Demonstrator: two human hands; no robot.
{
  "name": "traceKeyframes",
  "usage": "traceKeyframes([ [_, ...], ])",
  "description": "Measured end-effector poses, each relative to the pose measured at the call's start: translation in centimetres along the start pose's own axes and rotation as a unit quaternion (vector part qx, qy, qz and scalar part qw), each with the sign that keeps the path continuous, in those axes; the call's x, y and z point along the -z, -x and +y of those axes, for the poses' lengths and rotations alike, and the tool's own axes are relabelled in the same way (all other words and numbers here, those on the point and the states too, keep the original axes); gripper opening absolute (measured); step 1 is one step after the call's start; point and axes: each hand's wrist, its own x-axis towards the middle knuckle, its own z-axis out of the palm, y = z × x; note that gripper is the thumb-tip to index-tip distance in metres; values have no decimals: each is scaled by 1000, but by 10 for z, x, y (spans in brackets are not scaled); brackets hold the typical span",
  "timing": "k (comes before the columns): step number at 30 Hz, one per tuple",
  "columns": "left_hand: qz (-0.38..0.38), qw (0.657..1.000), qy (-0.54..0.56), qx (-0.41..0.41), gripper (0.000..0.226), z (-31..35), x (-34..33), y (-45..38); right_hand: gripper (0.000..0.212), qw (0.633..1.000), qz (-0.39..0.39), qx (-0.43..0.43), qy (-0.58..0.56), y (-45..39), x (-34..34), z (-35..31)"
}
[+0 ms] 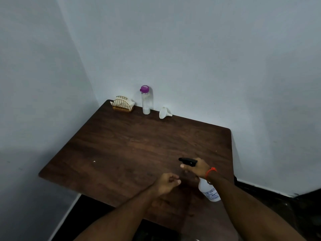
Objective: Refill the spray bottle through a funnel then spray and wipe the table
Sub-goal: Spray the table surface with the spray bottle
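From my remote seat I read the scene from the far left corner of the dark wood-grain bench [132,145] across to the near right. At about eleven o'clock stands a small gold wire holder of pale napkins [122,103], just beside it a tall clear plastic bottle with a purple cap [146,100], upright against the wall. At twelve o'clock, a little to its right, lies a small white plastic funnel [164,112], tipped on its side with the spout pointing right.

Nearer me, the left hand [167,183] hovers low over the bench at around six o'clock, its fingers [175,179] loosely curled and holding nothing I can see. At its three o'clock, close but apart, the right hand [198,168] wraps round the black trigger head [188,161] of the white translucent spray bottle with printed label [209,191]. The nozzle points to nine o'clock. The bottle's long axis runs from the head down toward five o'clock, its base nearest me; whether the base touches the bench I cannot tell.

My judgement: the head must come off before refilling, and the idle left hand is the nearer one to steady the body, which lies to its four o'clock. Funnel and purple-capped bottle both sit well apart, a far reach for either hand.
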Motion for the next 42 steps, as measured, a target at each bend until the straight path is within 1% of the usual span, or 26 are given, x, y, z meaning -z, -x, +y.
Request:
traceKeyframes([
  [3,8,1000,-6,5,30,-6,3,4,25,999,29,1,-17,-1,0,1],
  [5,7,1000,2,7,29,-7,6,5,32,999,35,8,-18,-1,0,1],
  [7,2,1000,-2,4,29,-6,10,7,41,999,23,8,-31,0,0,1],
  [9,4,1000,-7,4,30,-7,12,7,42,999,11,7,-45,1,1,1],
  [12,7,1000,-9,4,29,-7,14,8,43,998,25,-1,-58,3,3,-2],
  [14,3,1000,-10,7,30,-10,16,6,40,996,53,-15,-69,3,3,-3],
  [17,5,1000,-27,3,30,-11,18,6,41,989,121,-54,-61,-3,5,4],
  [19,13,1000,-26,1,30,-14,19,3,51,984,160,-72,-32,-9,9,14],
  [20,13,1000,-28,1,30,-15,19,2,58,984,161,-79,-18,-10,11,17],
  [21,12,999,-36,1,29,-13,21,3,62,984,159,-82,-10,-12,13,20],
  [22,12,999,-41,3,28,-13,21,3,59,984,158,-84,-12,-11,14,18],
  [24,9,999,-40,-1,29,-15,23,-1,43,986,144,-80,-36,-1,16,9],
  [26,9,999,-42,-4,30,-13,25,-1,40,987,125,-78,-60,4,17,9],
  [29,5,999,-47,-12,28,-11,26,0,39,991,67,-59,-96,8,14,11],
  [31,-7,998,-65,-18,26,-8,27,5,33,996,24,-46,-73,7,10,9],
  [34,-54,995,-79,2,21,-9,29,9,27,998,-27,-35,-45,5,3,3],
  [37,-79,993,-90,16,25,-15,32,10,31,993,-72,-4,-94,4,1,-5],
  [39,-81,992,-95,16,25,-15,34,13,35,989,-81,13,-122,5,0,-13],
  [40,-82,992,-96,17,26,-16,34,14,35,988,-72,21,-132,4,-2,-18],
  [42,-83,991,-100,18,27,-17,37,15,30,988,-28,30,-148,0,-6,-26],
])
